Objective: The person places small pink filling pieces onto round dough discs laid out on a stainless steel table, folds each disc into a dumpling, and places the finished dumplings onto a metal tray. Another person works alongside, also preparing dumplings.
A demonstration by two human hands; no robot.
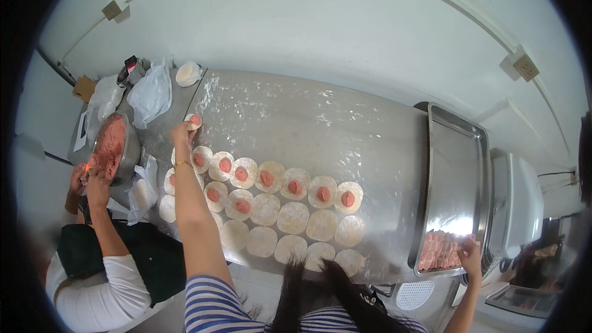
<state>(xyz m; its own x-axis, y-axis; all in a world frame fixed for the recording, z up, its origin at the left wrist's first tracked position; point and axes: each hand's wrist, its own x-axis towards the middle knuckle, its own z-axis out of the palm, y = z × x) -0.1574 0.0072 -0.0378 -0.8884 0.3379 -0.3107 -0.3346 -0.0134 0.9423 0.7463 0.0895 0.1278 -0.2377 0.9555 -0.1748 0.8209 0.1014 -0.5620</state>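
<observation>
My left hand [183, 132] reaches far across the floured steel desk [320, 123], its fingers pinched on a small round dough wrapper with a pink dab of filling [193, 121], held just above the rows of pale round wrappers [277, 209]. My right hand [470, 253] grips the near rim of the rectangular metal tray [456, 166], fingers curled over its edge beside the pink folded dumplings [439, 251]. To my left another person's hands [89, 176] work at a metal bowl of pink minced filling [113, 145].

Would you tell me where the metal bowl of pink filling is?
The metal bowl of pink filling sits at the table's far left end, beside the plastic bags.
</observation>
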